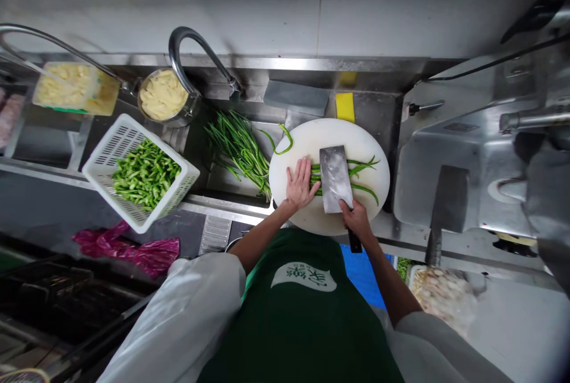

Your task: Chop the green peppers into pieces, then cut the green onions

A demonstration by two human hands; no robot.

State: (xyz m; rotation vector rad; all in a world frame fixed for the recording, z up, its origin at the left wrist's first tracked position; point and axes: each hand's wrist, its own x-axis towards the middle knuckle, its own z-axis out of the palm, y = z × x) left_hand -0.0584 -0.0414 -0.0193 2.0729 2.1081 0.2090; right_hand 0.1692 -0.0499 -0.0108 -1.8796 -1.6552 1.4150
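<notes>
My right hand [357, 220] grips the dark handle of a broad cleaver [336, 178], whose blade lies across several long green peppers [365, 188] on a round white cutting board [327, 222]. My left hand [300, 186] rests flat at the left of the blade, fingers stretched out over the near ends of the peppers. The blade hides the middle of the peppers. One curled pepper [286, 139] lies over the board's upper left edge. Left of the board, a heap of long thin green vegetables [240, 148] fills part of the sink.
A white basket [100, 163] of cut green pieces stands to the left, below a pot [182, 116] of pale slices. Behind the board lie a grey block [296, 98] and a yellow sponge [345, 107]. A curved faucet [196, 35] overhangs the sink. A metal basin [431, 157] is at the right.
</notes>
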